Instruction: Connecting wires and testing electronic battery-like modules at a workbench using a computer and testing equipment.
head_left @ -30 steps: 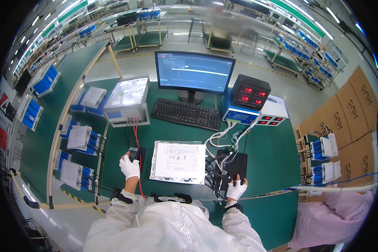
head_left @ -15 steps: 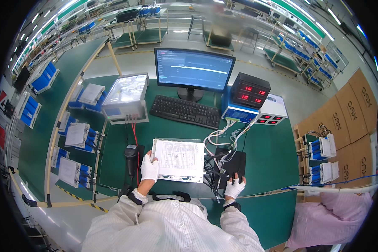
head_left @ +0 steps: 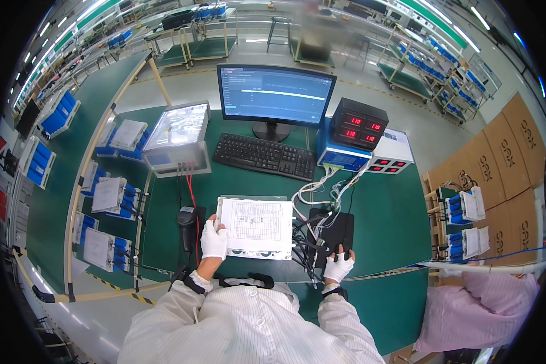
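A flat white-framed unit (head_left: 267, 255) lies on the green bench in front of me, with a printed sheet (head_left: 255, 224) covering most of its top. My left hand (head_left: 214, 239), in a white fingerless glove, grips its left edge, thumb over the sheet. Black cables (head_left: 304, 242) with connectors bunch against the unit's right side. To their right is a black mouse pad (head_left: 337, 227). At its lower right my right hand (head_left: 339, 266), gloved the same way, closes over a dark computer mouse (head_left: 340, 251), mostly hidden by the fingers.
A barcode scanner (head_left: 188, 227) stands left of the unit. Behind are a keyboard (head_left: 264, 156), a monitor (head_left: 276, 94), a clear-topped box (head_left: 177, 142) with red leads, and stacked meters (head_left: 361, 124) with white wires. Racks of blue battery packs (head_left: 110, 195) flank the left side; cartons (head_left: 497, 176) stand right.
The whole view has shifted slightly. My left hand stays on the unit's edge and my right hand on the mouse, its fingers slightly repositioned.
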{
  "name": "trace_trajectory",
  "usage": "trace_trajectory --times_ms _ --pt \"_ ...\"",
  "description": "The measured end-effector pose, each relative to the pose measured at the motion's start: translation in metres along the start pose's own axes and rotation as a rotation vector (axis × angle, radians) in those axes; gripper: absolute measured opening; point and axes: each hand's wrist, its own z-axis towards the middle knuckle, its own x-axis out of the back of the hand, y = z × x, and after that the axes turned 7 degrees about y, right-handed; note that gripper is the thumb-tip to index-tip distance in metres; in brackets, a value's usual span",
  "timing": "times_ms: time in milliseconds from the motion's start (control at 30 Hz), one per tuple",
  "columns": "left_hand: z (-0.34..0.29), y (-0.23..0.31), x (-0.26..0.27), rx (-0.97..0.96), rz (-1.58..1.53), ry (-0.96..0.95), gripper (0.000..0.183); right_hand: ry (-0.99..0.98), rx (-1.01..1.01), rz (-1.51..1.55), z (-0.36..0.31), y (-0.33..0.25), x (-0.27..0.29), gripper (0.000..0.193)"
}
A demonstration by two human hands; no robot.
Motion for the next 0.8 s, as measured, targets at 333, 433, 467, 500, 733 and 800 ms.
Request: trace_trajectory --times_ms 333,433,467,500,733,800 --pt "0.002 -0.005 -0.003 0.000 0.016 0.005 0.038 0.134 -0.137 -0.110 0.023 -0.027 0.018 0.049" --pt "0.000 -0.005 -0.003 -0.122 0.074 0.054 0.038 0.138 -0.408 0.381 0.056 -0.039 0.006 0.028" --pt "0.000 -0.006 -0.003 -0.080 0.020 0.021 0.038 0.061 -0.683 0.802 0.072 -0.044 -0.005 0.027" --pt "0.000 -0.006 -0.004 -0.010 -0.038 -0.032 0.038 0.025 -0.895 1.112 0.083 -0.049 -0.015 0.028" --pt "0.001 -0.004 -0.006 -0.079 -0.033 0.003 0.039 -0.365 -1.829 1.556 0.139 -0.090 -0.074 0.022" --pt "0.000 -0.003 -0.006 -0.075 -0.037 -0.007 0.039 -0.264 -1.928 1.717 0.153 -0.090 -0.088 0.022"
